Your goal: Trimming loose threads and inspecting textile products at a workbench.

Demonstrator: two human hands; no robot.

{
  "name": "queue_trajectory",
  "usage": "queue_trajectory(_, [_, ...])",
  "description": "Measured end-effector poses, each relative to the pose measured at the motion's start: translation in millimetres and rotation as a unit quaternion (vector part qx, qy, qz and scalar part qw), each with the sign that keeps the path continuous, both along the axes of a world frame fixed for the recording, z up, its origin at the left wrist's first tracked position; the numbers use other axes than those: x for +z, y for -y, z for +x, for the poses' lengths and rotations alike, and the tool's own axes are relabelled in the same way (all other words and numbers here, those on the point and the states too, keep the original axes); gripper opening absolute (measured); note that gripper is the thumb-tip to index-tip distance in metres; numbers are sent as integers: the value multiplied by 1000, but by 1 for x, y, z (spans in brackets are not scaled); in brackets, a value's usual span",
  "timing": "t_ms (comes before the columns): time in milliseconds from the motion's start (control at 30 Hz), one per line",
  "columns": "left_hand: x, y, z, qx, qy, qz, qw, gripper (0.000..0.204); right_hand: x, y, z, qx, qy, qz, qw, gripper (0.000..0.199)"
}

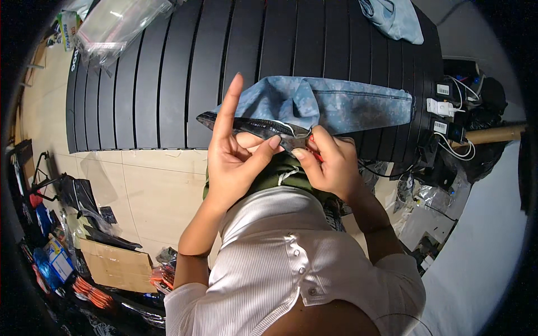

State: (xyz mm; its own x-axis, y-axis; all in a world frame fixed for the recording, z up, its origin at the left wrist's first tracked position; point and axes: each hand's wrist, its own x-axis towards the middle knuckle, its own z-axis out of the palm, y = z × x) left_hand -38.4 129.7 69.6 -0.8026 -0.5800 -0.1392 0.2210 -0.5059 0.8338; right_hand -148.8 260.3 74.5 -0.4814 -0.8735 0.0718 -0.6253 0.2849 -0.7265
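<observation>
A blue mottled garment (358,103) with a leg-like shape lies across the front of the black slatted table. Its dark-lined open end (252,126) points toward me. My left hand (232,159) pinches that edge between thumb and curled fingers, while its index finger sticks straight up. Close beside it, my right hand (332,162) is closed at the same edge, its thumb and index finger at the cloth. Something small and red (315,150) shows within the right hand; the rest of it is hidden by the fingers. A white string-like strip shows along the edge.
The black slatted table (168,95) carries clear plastic bags (117,28) at far left and another light-blue garment (392,19) at far right. White chargers with cables (443,107) sit at the right edge. Cardboard (115,263) and packets lie on the floor at left.
</observation>
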Motion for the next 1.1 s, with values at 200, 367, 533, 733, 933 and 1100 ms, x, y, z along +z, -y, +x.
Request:
queue_trajectory(200, [-6,0,3,3,18,6,1000,82,-2,-3,-2,5,-34,33,999,25])
queue_trajectory(367, [-12,2,5,-12,-12,6,1000,81,-2,-2,1,-2,22,-2,1000,20])
queue_trajectory(533, [-14,3,6,-14,-24,-10,1000,82,-3,-2,0,-1,9,4,1000,20])
queue_trajectory(733, [-14,6,5,-31,-22,-23,999,82,-6,-4,-1,-3,7,-1,1000,20])
queue_trajectory(933, [-2,0,0,20,18,20,999,81,0,0,2,-5,35,-15,999,20])
queue_trajectory(1100, [-4,1,2,26,25,-3,999,81,-2,-4,0,1,21,11,1000,19])
